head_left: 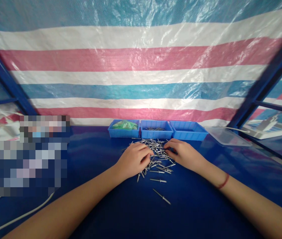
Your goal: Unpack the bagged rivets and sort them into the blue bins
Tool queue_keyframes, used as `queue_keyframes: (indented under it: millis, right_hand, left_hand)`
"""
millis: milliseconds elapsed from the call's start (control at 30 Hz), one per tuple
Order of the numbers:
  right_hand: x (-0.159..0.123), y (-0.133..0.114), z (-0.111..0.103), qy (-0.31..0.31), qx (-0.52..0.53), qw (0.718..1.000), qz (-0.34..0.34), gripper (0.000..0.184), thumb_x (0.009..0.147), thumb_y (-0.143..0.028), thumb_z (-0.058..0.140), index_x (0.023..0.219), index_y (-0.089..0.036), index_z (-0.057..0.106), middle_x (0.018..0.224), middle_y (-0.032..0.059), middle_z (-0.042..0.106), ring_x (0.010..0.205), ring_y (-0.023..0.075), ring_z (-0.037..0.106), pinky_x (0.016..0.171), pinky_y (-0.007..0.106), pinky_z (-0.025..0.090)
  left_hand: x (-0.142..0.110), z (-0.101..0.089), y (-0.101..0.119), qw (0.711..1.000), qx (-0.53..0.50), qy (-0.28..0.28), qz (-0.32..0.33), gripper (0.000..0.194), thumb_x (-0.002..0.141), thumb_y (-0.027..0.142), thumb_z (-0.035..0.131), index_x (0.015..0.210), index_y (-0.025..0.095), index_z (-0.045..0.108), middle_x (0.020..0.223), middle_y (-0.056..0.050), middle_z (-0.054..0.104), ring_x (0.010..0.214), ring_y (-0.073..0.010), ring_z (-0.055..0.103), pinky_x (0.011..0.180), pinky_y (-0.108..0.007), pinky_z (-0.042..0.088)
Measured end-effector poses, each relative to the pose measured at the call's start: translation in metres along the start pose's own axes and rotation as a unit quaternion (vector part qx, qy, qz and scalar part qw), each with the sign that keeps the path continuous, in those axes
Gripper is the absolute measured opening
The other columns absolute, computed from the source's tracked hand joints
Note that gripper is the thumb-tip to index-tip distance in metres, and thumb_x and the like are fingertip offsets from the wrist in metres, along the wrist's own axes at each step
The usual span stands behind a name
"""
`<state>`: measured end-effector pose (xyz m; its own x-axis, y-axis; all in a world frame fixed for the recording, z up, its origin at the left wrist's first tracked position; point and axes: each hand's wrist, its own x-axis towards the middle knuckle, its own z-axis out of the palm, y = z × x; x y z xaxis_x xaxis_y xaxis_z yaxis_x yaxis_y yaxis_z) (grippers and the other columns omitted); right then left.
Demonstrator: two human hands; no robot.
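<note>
A loose heap of silver blind rivets (158, 148) lies on the blue table in front of me. My left hand (134, 159) rests at the heap's left side, with fingers curled and thumb and forefinger drawn together. Whatever those fingertips hold, if anything, is hidden. On the right edge of the heap is my right hand (184, 154), its thumb and forefinger bent toward each other among the rivets. I cannot make out what is between them. Nearer to me, a single rivet (161, 196) lies apart from the heap.
Three blue bins stand in a row behind the heap: the left bin (124, 133) with green-and-white packets, the middle bin (157, 134) with rivets, and the right bin (190, 135). A clear plastic lid (228, 136) lies farther right. A white cable (23, 217) curves along the left.
</note>
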<state>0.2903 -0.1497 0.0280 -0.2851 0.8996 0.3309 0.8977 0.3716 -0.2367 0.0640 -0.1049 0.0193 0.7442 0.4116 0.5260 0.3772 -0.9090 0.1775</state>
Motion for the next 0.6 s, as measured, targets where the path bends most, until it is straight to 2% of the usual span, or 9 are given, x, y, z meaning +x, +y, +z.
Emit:
queue_keyframes:
  millis: [267,433,600]
  right_hand:
    - [0.001,0.002,0.002,-0.012,-0.058,0.998,-0.018,0.017,0.087,-0.019,0.048,0.083,-0.018,0.066,0.086,0.0064,0.062,0.074,0.0161,0.062,0.066,0.026,0.046]
    - [0.000,-0.005,-0.002,-0.009,-0.100,0.995,-0.027,0.015,0.086,-0.014,0.045,0.084,-0.016,0.060,0.078,0.0065,0.062,0.067,0.0175,0.059,0.060,0.028,0.041]
    - [-0.002,-0.015,-0.013,0.028,-0.156,0.985,-0.071,0.019,0.082,-0.008,0.043,0.089,-0.016,0.060,0.079,0.0074,0.062,0.074,0.0204,0.058,0.064,0.031,0.041]
  left_hand:
    - [0.000,-0.001,0.003,1.000,0.000,-0.003,-0.001,0.019,0.086,0.014,0.046,0.090,0.018,0.064,0.088,-0.003,0.067,0.085,-0.0182,0.060,0.079,-0.033,0.045]
    - [0.000,-0.001,0.002,1.000,0.006,-0.005,-0.007,0.020,0.087,0.015,0.046,0.092,0.018,0.064,0.091,-0.003,0.067,0.087,-0.0182,0.060,0.079,-0.033,0.044]
    - [0.000,-0.001,0.003,1.000,0.005,0.003,-0.012,0.018,0.086,0.014,0.047,0.094,0.019,0.063,0.092,-0.003,0.067,0.088,-0.0186,0.060,0.078,-0.033,0.044]
